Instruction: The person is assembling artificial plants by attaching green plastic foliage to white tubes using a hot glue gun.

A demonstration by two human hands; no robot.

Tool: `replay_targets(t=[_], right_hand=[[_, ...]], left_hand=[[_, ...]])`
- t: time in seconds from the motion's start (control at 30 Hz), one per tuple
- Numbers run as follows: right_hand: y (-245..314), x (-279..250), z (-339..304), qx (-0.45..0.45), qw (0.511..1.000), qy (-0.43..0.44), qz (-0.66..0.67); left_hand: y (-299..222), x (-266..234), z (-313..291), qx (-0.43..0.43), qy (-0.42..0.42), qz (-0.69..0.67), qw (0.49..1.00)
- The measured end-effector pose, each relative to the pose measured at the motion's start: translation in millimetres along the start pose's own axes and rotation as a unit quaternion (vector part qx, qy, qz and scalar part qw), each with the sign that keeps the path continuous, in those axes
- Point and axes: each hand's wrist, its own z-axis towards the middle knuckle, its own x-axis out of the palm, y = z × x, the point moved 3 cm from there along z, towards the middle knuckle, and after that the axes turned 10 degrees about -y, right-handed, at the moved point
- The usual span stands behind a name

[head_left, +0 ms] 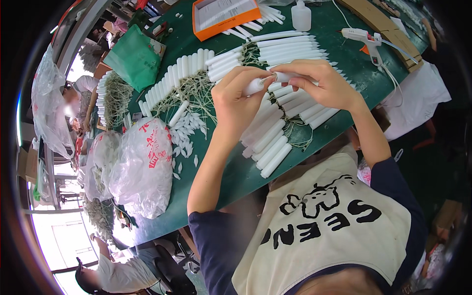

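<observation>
Above the green table, my hands are close together with their fingertips pinched. My left hand [232, 99] is closed on a white candle tube [253, 87], its end pointing toward the right hand. In the fingers of my right hand [322, 82] is a short white piece [283, 77], nearly meeting the tube; its exact shape is partly covered. Beneath the hands lie rows of white candle tubes [274, 160], many with pointed tips, and thin pale green wires [297, 129] run among them. Loose white flame-shaped tips [183, 132] are heaped left of my left forearm.
A standing row of tubes [179, 69] trails tangled wires. Plastic bags [145, 167] and a green bag [133, 56] sit at left. Behind are an orange box [200, 30], a white bottle [301, 17] and a corded glue gun [361, 37]. Other people [123, 273] sit at left.
</observation>
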Motion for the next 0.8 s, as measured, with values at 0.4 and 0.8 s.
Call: replay_targets(t=[0.4,0.8], right_hand=[[0.8,-6.5,-4.3,-0.006,1.000,0.002,0.009],[-2.2,-9.3,0.9,0.076,0.990,-0.011,0.118]], left_hand=[[-15.7,-8.3,1.6,-0.029,0.205,0.000,0.978],[-18.7,-13.1,2.2,-0.072,0.153,-0.024,0.985]])
